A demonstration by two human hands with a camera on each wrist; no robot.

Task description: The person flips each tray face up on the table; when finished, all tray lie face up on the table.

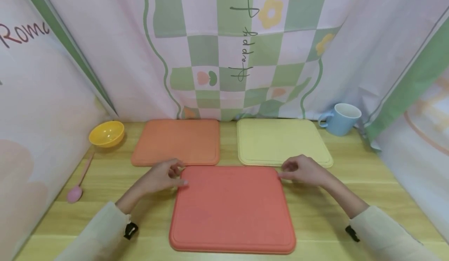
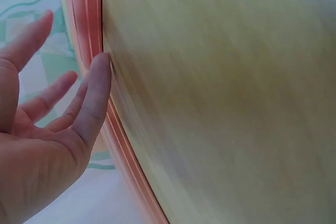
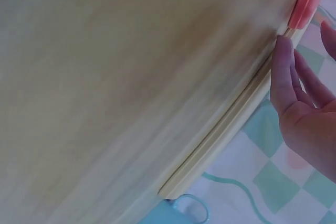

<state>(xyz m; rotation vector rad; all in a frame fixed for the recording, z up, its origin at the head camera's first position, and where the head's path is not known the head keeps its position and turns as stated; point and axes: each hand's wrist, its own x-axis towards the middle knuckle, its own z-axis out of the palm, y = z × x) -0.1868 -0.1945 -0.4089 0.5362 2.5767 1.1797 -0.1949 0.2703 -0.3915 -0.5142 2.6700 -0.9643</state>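
A red rectangular board (image 1: 231,210) with rounded corners lies flat on the wooden table. My left hand (image 1: 159,177) is at its far left corner, the thumb over the edge. At the far right corner is my right hand (image 1: 306,170), its thumb tip by the rim. In the left wrist view, the left hand (image 2: 58,129) has loosely extended fingers, with one fingertip low beside the board edges. The right hand (image 3: 304,93) has relaxed fingers near the table, close to the yellow board (image 3: 220,135). Neither hand visibly grips anything.
Behind the red board lie an orange board (image 1: 179,142) on the left and a yellow board (image 1: 280,148) on the right. A yellow bowl (image 1: 106,134) and a pink spoon (image 1: 75,194) are at the left. A blue mug (image 1: 340,120) stands at the back right, before a curtain (image 1: 235,50).
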